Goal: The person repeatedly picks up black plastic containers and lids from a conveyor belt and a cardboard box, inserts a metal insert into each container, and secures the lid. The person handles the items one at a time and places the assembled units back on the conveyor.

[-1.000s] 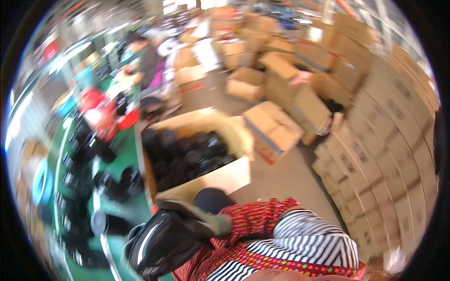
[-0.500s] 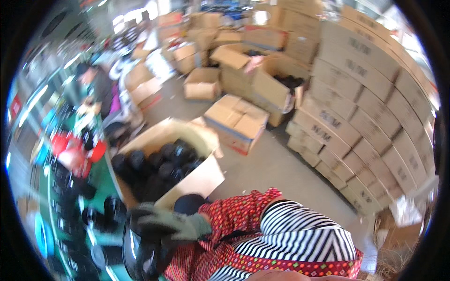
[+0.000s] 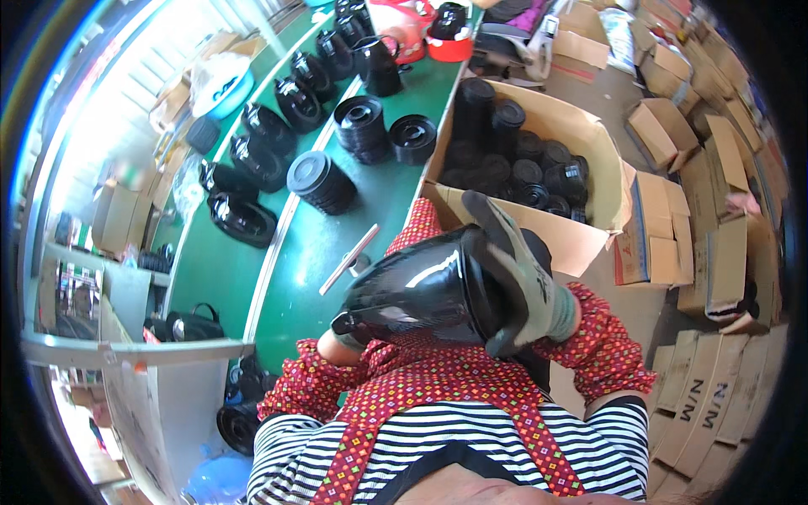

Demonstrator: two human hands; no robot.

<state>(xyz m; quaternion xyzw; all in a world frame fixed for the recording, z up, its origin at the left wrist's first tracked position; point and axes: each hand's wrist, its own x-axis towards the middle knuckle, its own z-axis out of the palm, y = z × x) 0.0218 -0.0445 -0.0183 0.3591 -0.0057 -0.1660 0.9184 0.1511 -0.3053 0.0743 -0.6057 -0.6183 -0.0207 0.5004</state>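
Note:
A glossy black jug (image 3: 412, 290) lies sideways in front of my chest, its wide end to the right. My gloved right hand (image 3: 530, 290) grips that wide end, thumb and fingers around the rim. At the narrower spout end, my gloved left hand (image 3: 349, 339) holds it from below; its fingers are mostly hidden behind the jug. Beyond the jug, a thin metal bar with a knob (image 3: 349, 259) rests on the green table (image 3: 303, 261). A stack of round black lids (image 3: 321, 183) stands farther off on the table.
Several black jugs (image 3: 267, 126) line the table's left side. More round black parts (image 3: 360, 128) stand near a red basin (image 3: 450, 49). To the right, an open carton (image 3: 581, 126) holds black cylindrical parts. Closed cartons (image 3: 707, 396) are stacked at the lower right.
The view has swung left from the floor and stacked cartons to the green table. The jug, formerly at the lower left, is now central, and my left hand shows at its spout end.

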